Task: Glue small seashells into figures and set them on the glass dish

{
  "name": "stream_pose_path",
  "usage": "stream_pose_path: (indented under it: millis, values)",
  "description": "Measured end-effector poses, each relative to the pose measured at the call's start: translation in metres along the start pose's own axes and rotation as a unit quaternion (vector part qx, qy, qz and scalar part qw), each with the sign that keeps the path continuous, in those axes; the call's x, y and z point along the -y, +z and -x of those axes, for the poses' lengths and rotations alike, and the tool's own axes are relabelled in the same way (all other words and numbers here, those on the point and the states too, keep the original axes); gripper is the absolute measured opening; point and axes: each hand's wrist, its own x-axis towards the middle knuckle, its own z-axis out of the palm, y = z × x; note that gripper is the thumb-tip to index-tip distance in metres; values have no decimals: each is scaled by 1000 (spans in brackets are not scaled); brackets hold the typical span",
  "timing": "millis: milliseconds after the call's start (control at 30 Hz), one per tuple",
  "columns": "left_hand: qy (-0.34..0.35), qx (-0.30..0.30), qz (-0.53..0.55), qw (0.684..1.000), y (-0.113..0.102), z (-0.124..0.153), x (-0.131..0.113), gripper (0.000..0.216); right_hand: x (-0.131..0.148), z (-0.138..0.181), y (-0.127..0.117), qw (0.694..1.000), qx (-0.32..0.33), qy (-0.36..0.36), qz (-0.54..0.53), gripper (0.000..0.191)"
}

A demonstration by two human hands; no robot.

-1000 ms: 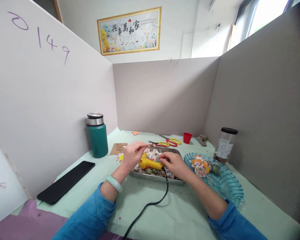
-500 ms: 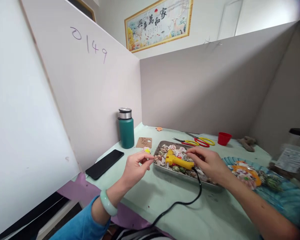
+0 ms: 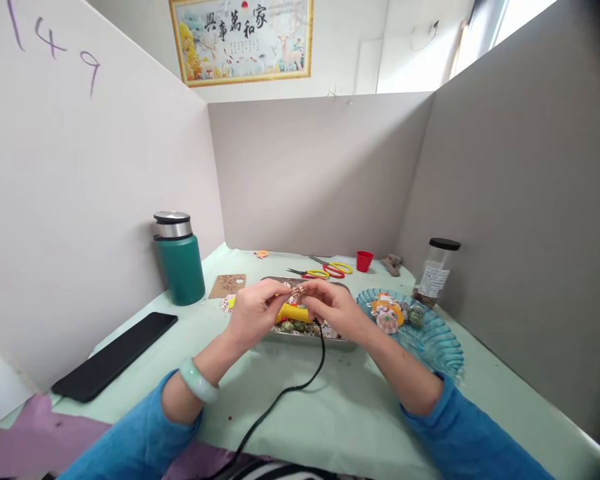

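Above the metal tray (image 3: 330, 341), my left hand (image 3: 255, 310) and my right hand (image 3: 337, 310) meet, fingertips pinched around a small brown-and-white patterned seashell (image 3: 299, 292). Under my hands, a yellow hot glue gun (image 3: 295, 313) lies across the tray, partly hidden by my fingers. Its black cord (image 3: 285, 392) runs down toward my body. Several shells, some green (image 3: 287, 327), some pale, fill the tray around the glue gun.
At left stand a green bottle (image 3: 180, 267) and a black phone (image 3: 117, 355); a brown card (image 3: 227, 285) lies nearby. Behind the tray are scissors (image 3: 330, 270) and a red cup (image 3: 365, 261). A blue plate (image 3: 443, 340) with shell pieces and a jar (image 3: 434, 273) sit at right.
My hands have come together from either side of the glue gun and now meet at the patterned seashell. The camera view has turned to the right.
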Motion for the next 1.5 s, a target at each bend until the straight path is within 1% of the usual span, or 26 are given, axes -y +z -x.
stream_pose_path:
  millis: [100,167,267,333,400,467,533,567,667,767,833,967,1033,1100,1167,1267,1367,1433,1500]
  values:
    - [27,13,-38,999,13,-6,11,17,-5,-3,-4,1000,-1,15,3,31]
    - [39,15,-57,997,19,-8,16,19,-8,-4,-6,999,-14,27,9,37]
    - [40,29,-74,996,25,-11,19,19,-11,-6,-7,997,-60,41,5,31]
    - [4,54,-56,997,27,-14,19,18,-13,-7,-8,995,-83,45,6,29]
    - [-64,96,12,993,29,-18,19,19,-15,-8,-9,994,-100,45,14,29]
    - [-128,143,102,976,32,-23,20,26,-17,-8,-10,992,-114,40,26,29]
    - [-161,173,160,958,35,-26,20,28,-20,-7,-11,991,-124,27,41,28]
    - [-169,177,171,954,38,-28,20,26,-22,-7,-12,990,-128,18,50,26]
    - [-188,158,180,952,43,-29,20,20,-25,-6,-12,986,-136,-3,93,22]
    - [-194,137,187,953,46,-28,20,22,-25,-4,-12,975,-143,-17,168,20]
    - [-195,144,166,956,46,-28,20,23,-25,-3,-12,966,-146,-36,210,20]
    - [-195,153,147,958,44,-31,17,26,-25,-2,-14,953,-158,-69,249,22]
    - [-206,155,144,955,43,-33,15,28,-25,-1,-16,947,-167,-77,263,22]
    - [-218,164,141,952,43,-34,14,31,-25,0,-18,943,-172,-78,273,21]
    - [-228,168,145,948,44,-32,15,34,-24,1,-19,943,-163,-75,281,19]
    - [-234,170,157,944,46,-29,17,36,-23,1,-18,941,-145,-77,297,19]
    - [-234,172,166,942,45,-26,17,41,-21,0,-18,937,-145,-79,309,16]
    - [-224,168,170,945,42,-25,15,45,-17,1,-26,933,-153,-65,320,14]
    - [-217,159,148,952,38,-25,14,43,-12,5,-45,926,-167,-35,336,12]
